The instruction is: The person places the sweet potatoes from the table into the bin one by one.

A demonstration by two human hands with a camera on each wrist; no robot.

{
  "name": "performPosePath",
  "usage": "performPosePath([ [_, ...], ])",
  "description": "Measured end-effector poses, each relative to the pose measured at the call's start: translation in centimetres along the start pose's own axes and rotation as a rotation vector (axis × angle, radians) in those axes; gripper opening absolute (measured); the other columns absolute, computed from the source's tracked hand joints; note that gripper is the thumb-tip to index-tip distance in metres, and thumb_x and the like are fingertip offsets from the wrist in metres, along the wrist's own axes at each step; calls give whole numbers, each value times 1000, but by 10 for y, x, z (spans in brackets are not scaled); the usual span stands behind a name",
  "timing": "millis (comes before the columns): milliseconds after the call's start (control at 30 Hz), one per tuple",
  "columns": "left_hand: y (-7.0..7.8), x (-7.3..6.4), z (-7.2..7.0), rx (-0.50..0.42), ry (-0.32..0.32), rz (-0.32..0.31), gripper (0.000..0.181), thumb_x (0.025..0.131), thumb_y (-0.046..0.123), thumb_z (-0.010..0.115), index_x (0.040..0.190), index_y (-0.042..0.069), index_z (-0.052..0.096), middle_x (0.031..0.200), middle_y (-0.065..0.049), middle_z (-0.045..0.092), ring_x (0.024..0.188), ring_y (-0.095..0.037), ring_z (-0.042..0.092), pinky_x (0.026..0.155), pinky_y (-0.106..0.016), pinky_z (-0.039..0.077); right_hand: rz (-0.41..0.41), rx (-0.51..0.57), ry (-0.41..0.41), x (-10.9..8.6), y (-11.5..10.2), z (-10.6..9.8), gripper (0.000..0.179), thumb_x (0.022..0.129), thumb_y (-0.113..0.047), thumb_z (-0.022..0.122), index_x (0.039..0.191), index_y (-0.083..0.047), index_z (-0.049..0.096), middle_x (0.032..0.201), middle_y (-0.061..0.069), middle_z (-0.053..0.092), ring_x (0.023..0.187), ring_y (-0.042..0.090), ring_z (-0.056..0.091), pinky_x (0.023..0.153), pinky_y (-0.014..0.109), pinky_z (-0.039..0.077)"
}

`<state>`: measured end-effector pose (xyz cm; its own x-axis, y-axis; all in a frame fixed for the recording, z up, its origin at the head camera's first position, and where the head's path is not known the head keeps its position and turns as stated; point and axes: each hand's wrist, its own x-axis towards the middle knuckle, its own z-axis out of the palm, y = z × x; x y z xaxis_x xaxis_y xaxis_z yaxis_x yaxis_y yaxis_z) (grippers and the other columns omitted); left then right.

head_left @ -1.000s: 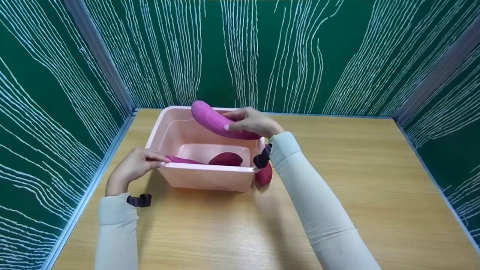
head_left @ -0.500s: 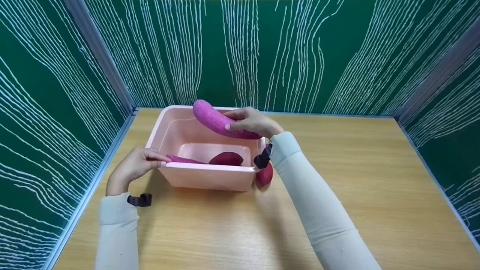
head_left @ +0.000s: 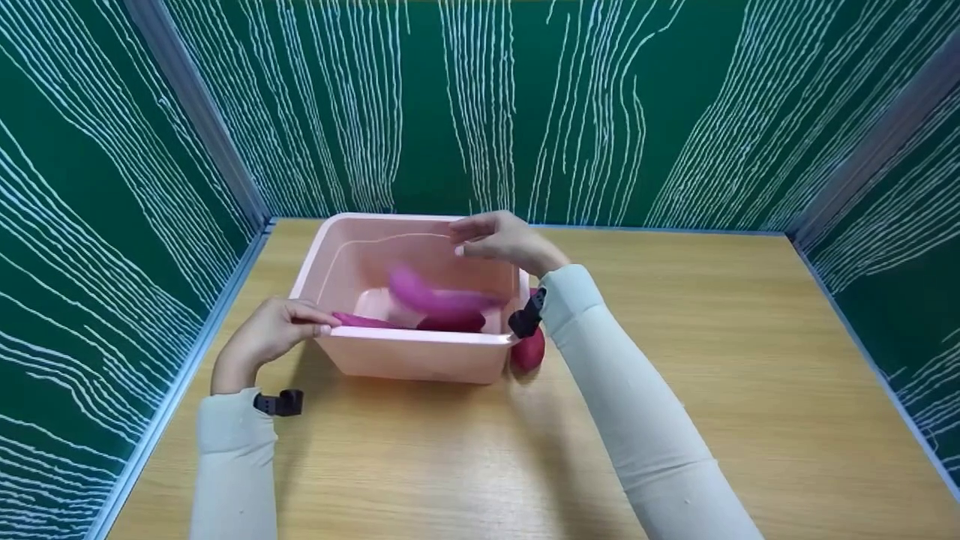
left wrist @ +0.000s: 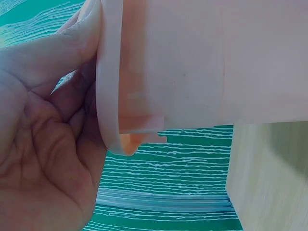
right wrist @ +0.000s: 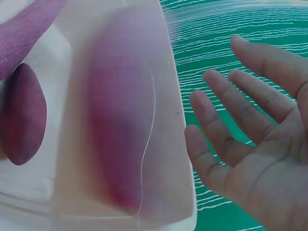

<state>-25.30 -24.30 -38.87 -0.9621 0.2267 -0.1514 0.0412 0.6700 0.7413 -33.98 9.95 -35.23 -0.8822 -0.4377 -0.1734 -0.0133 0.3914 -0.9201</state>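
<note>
My left hand (head_left: 274, 334) grips the front left corner of a pink plastic tub (head_left: 412, 364); in the left wrist view thumb and fingers pinch its rim (left wrist: 109, 72). Over the tub's right back edge, my right hand (head_left: 504, 244) has its fingers spread and holds nothing. Below it, inside the tub, a long curved pink-purple vegetable-like piece (head_left: 442, 301) is blurred in mid-fall. A dark red oval piece (right wrist: 24, 118), resembling a sweet potato, lies in the tub. Another long pink piece (right wrist: 29, 33) is there too, mostly hidden by the front wall in the head view.
A red rounded piece (head_left: 529, 351) lies on the wooden table (head_left: 712, 360) against the tub's right side, partly hidden by the right wrist's camera. Green walls (head_left: 585, 112) with white wavy lines enclose the table at the back and sides.
My right hand has let go of the long pink-purple piece, which has dropped from above the rim into the tub. The left hand and the tub have not moved.
</note>
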Motion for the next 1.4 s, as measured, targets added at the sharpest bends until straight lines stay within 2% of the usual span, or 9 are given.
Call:
performPosePath([
  [167, -1, 1, 0, -4, -9, -19, 21, 90, 4, 63, 108, 7, 74, 123, -18, 64, 118, -35, 48, 102, -51, 46, 5, -24, -18, -2, 0, 1, 43, 87, -21, 71, 129, -20, 61, 123, 0, 64, 115, 17, 59, 105, 39, 45],
  [600, -1, 1, 0, -1, -6, -25, 21, 90, 3, 64, 109, 7, 73, 122, -18, 65, 120, -36, 47, 102, -53, 45, 4, -85, -43, -4, 4, -2, 44, 86, -27, 72, 129, -23, 61, 123, -2, 64, 116, 17, 57, 104, 41, 45],
  [833, -3, 1, 1, 18, 8, 31, 19, 89, 4, 65, 106, 5, 74, 117, -20, 67, 114, -35, 50, 99, -52, 48, -5, -60, -49, -5, 5, -3, 43, 88, -24, 70, 129, -20, 60, 124, 0, 65, 118, 18, 58, 104, 39, 45],
  [1033, -1, 0, 1, 5, 2, 12, 19, 90, 5, 65, 107, 5, 74, 119, -20, 66, 118, -37, 48, 102, -54, 45, 0, -71, -38, -7, 4, -4, 44, 86, -29, 72, 128, -22, 61, 125, -2, 64, 116, 16, 57, 104, 39, 46],
  [1300, -1, 1, 1, 5, -1, -6, 20, 89, 5, 65, 107, 6, 74, 120, -20, 65, 118, -37, 48, 102, -53, 45, -8, -73, -29, -12, 1, -8, 46, 84, -33, 73, 128, -23, 61, 126, -1, 64, 121, 24, 56, 103, 43, 45],
  [1400, -1, 2, 1, -1, -9, -17, 21, 90, 4, 64, 108, 5, 73, 121, -20, 65, 120, -37, 47, 103, -53, 44, -20, -71, -16, -14, 2, -10, 47, 83, -36, 74, 127, -24, 62, 125, -3, 64, 120, 22, 57, 104, 44, 45],
])
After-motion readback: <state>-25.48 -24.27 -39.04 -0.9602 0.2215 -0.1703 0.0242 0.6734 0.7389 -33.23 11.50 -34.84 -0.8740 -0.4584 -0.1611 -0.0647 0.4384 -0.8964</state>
